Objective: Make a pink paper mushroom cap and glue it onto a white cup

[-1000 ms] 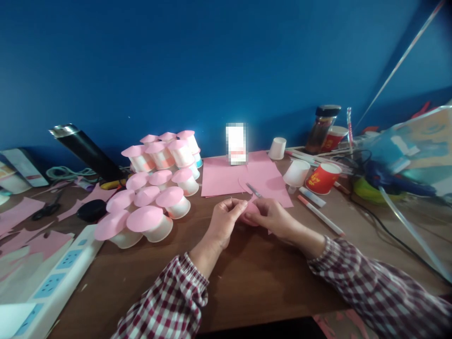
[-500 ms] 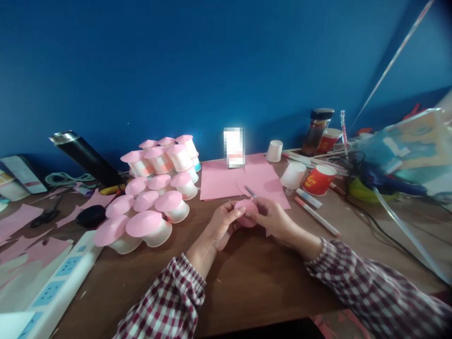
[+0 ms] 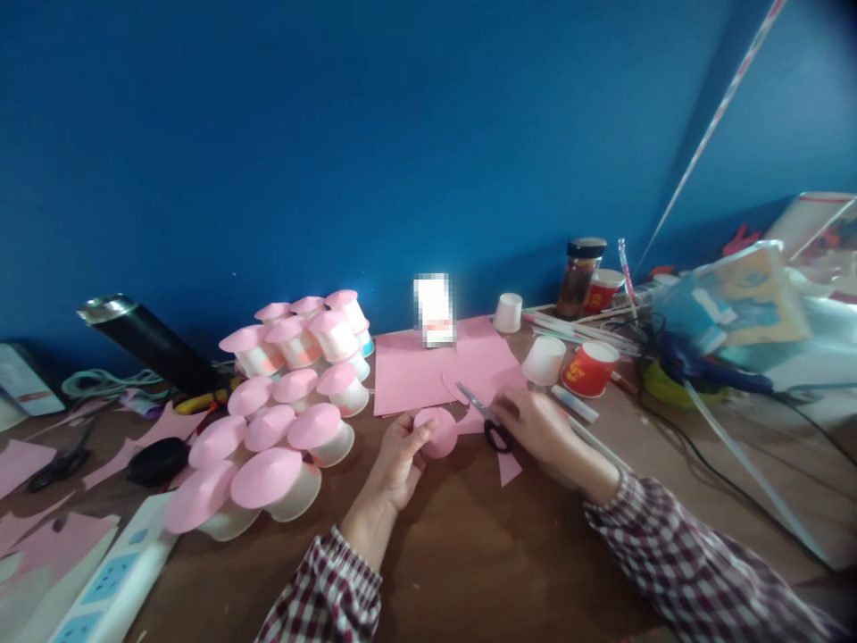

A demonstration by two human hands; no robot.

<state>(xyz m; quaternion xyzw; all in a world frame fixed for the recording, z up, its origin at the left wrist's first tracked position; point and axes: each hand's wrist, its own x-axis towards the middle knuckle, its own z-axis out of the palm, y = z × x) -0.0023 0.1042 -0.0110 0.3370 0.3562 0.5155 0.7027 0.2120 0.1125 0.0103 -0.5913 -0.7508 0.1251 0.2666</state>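
Since half a second ago: hands parted, previously joined on the pink paper disc (image 3: 436, 432); right hand (image 3: 539, 427) shifted right onto the scissors (image 3: 486, 420); camera tilted upward, whole scene sitting lower in frame.

Landmark: pink paper disc, held just above the desk (image 3: 469, 554), near centre.

- Left hand (image 3: 399, 455): directly left of disc; grip narrow, thumb and fingertips pinched on disc's left edge, disc face turned to camera. Checked sleeve below.
- Right hand: right of disc, apart from it; fingers curled over black scissor handles, blades pointing up-left toward the pink sheets. Exact closure of grip unclear through blur.
- Pink paper sheets (image 3: 428, 375): flat on desk, just behind disc.
- Pink offcut (image 3: 509, 466): right of disc, below scissors.
- Stack of pink-topped cups (image 3: 287, 402): left of disc, piled in rows.
- White cup (image 3: 544, 360) and red cup (image 3: 590, 369): right and behind disc, side by side.
- Power strip (image 3: 113, 580): far left of disc, at desk's near edge.
- Black flask (image 3: 144, 344): far left, behind the cups, lying tilted.
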